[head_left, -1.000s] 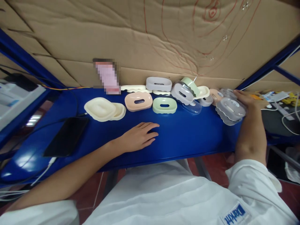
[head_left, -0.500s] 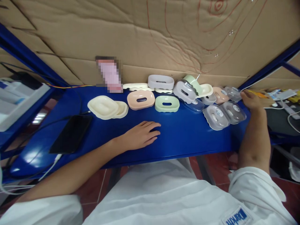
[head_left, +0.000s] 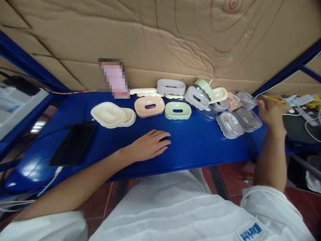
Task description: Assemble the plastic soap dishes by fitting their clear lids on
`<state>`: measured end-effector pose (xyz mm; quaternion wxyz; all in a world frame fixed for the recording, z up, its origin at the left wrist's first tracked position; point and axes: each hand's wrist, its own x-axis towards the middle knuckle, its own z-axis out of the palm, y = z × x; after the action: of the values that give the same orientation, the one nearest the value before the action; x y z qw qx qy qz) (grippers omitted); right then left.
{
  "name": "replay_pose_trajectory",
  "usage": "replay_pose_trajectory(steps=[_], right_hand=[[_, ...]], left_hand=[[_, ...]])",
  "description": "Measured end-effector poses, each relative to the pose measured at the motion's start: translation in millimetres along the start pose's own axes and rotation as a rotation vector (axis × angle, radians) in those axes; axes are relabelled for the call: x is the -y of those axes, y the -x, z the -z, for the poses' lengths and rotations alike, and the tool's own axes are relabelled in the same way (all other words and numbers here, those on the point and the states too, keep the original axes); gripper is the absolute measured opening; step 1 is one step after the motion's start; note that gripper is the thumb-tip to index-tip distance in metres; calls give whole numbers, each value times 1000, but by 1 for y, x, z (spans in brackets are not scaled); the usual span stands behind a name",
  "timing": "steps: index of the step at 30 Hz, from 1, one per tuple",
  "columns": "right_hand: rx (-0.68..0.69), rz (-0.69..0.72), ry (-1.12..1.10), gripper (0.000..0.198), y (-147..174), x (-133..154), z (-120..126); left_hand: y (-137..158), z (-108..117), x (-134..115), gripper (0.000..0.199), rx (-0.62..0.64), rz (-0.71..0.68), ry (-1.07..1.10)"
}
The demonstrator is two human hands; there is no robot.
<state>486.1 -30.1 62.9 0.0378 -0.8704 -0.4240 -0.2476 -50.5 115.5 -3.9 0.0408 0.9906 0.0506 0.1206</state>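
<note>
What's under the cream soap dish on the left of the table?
The cream soap dish lies partly on a second cream piece, whose right edge sticks out. The rest of that piece, and the blue table beneath, are covered.

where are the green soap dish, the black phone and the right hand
green soap dish (head_left: 178, 110), head view, top face by the slot
black phone (head_left: 72, 144), head view, middle of the screen
right hand (head_left: 271, 111), head view, back of the hand

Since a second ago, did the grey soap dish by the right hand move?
Yes. The grey soap dish left the right hand and now lies flat on the blue table, further left, nearer the green soap dish.
</note>
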Motion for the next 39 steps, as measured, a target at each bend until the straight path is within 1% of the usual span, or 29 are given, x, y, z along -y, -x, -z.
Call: replay_pose_trajectory(steps=[2, 3, 4, 5, 7, 9, 10, 12, 13, 15, 16, 17, 18, 19, 21, 23, 24, 26, 28, 30, 32, 36, 37, 39], right_hand=[[19, -4, -91, 53, 44, 29, 15], [41, 16, -78, 57, 68, 46, 20], [49, 33, -52, 64, 91, 63, 23], [40, 21, -43, 74, 110, 78, 24], [54, -13, -78, 85, 137, 98, 22], [65, -29, -171, 86, 147, 102, 16], [61, -17, -232, 84, 147, 97, 14], [11, 44, -359, 79, 142, 77, 10], [-45, 78, -411, 78, 138, 62, 9], [-215, 101, -450, 81, 127, 26, 3], [-308, 79, -431, 86, 120, 5, -2], [-385, 29, -384, 91, 112, -16, -8], [-420, -41, -343, 96, 104, -38, -16], [-404, -121, -305, 99, 95, -58, -25], [-285, -285, -274, 96, 81, -91, -42], [-186, -363, -295, 86, 73, -107, -56], [-146, -367, -308, 81, 72, -109, -60], [-71, -324, -326, 75, 75, -104, -63], [-4, -282, -341, 70, 79, -92, -60], [35, -263, -362, 60, 81, -81, -56], [52, -260, -376, 60, 80, -75, -53], [78, -259, -377, 74, 74, -68, -44], [60, -263, -361, 74, 73, -63, -39], [-37, -227, -342, 69, 72, -43, -25]], left_hand=[[0, -1, 0, 25, 3, -7, -6], [0, -2, 0, 26, 4, -8, -12], [1, -2, 0, 26, 2, -10, -18], [1, -3, 0, 26, 1, -13, -25], [2, -4, 0, 26, -6, -16, -37], [2, -5, -1, 26, -18, -22, -45], [3, -6, -1, 26, -23, -24, -49], [3, -5, -2, 25, -26, -29, -58], [3, -5, -2, 25, -25, -31, -62], [2, -3, -2, 25, -29, -28, -74], [2, -1, -2, 25, -43, -17, -85], [2, 1, -1, 26, -65, 4, -100], [1, 3, 0, 26, -95, 35, -117], [1, 5, 1, 27, -128, 78, -136], [1, 8, 4, 30, -195, 184, -158], [1, 11, 8, 31, -241, 284, -150], [1, 12, 10, 32, -256, 324, -140], [0, 12, 13, 32, -271, 374, -125], [1, 11, 14, 32, -272, 395, -116], [1, 9, 15, 31, -266, 401, -109], [1, 7, 15, 31, -258, 401, -109], [1, 6, 14, 33, -241, 400, -123], [1, 6, 15, 34, -238, 404, -122], [1, 5, 17, 37, -235, 404, -113]])
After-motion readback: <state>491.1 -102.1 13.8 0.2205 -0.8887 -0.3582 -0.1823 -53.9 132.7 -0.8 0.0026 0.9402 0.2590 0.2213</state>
